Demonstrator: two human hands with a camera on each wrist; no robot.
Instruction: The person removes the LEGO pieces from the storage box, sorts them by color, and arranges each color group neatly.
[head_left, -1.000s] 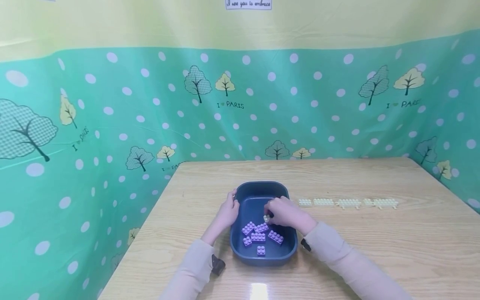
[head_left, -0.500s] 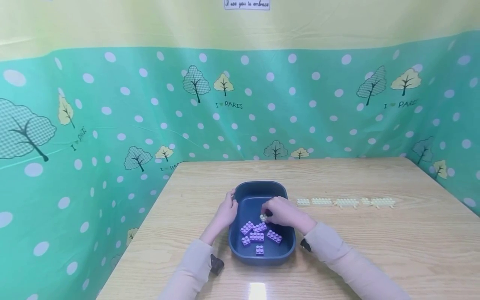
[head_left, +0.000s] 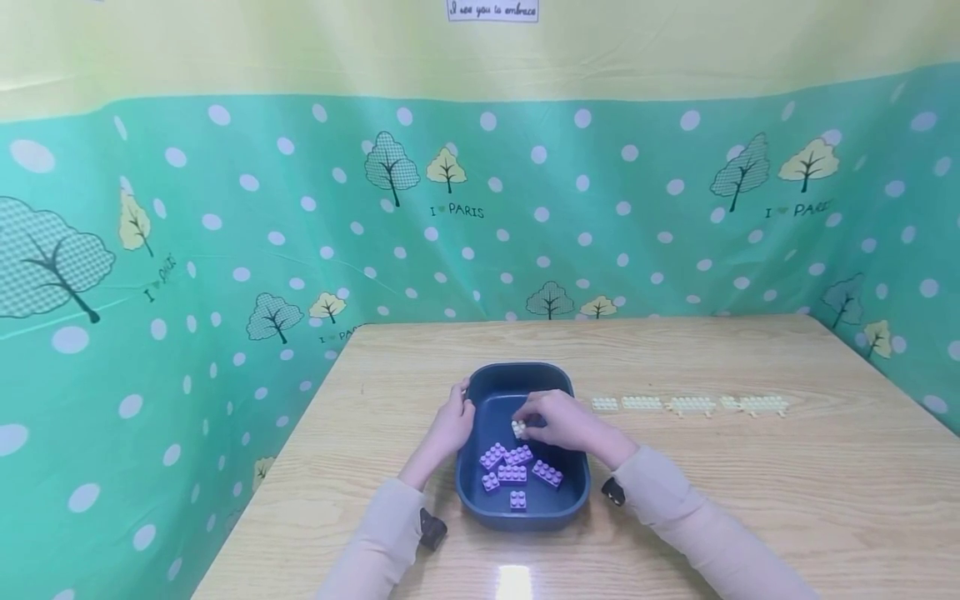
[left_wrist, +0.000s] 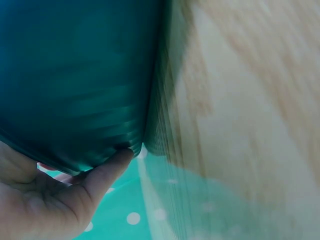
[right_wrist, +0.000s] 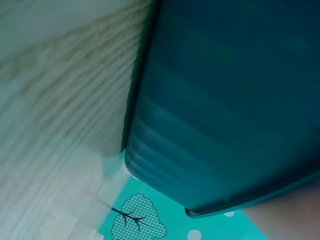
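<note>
A dark blue plastic bin (head_left: 480,517) stands on the table in the head view, with several purple toy building bricks (head_left: 512,474) lying in its near half. My left hand (head_left: 452,423) grips the bin's left side near the far corner; in the left wrist view its thumb (left_wrist: 107,175) lies along the outer wall. Inside the bin, my right hand (head_left: 558,419) pinches a small cream brick (head_left: 517,429) above the floor, just beyond the purple ones. The right wrist view shows the bin's outer wall (right_wrist: 215,110), which hides the right fingers.
To the right of the bin, a row of cream bricks (head_left: 642,402) and cream pieces with small side pegs (head_left: 762,405) lies on the wooden table (head_left: 712,483). A green and yellow patterned cloth (head_left: 510,250) hangs behind and at both sides.
My right hand has shifted slightly left within the bin with the cream brick in its fingers. The left hand keeps its place on the bin, and the purple bricks lie as before.
</note>
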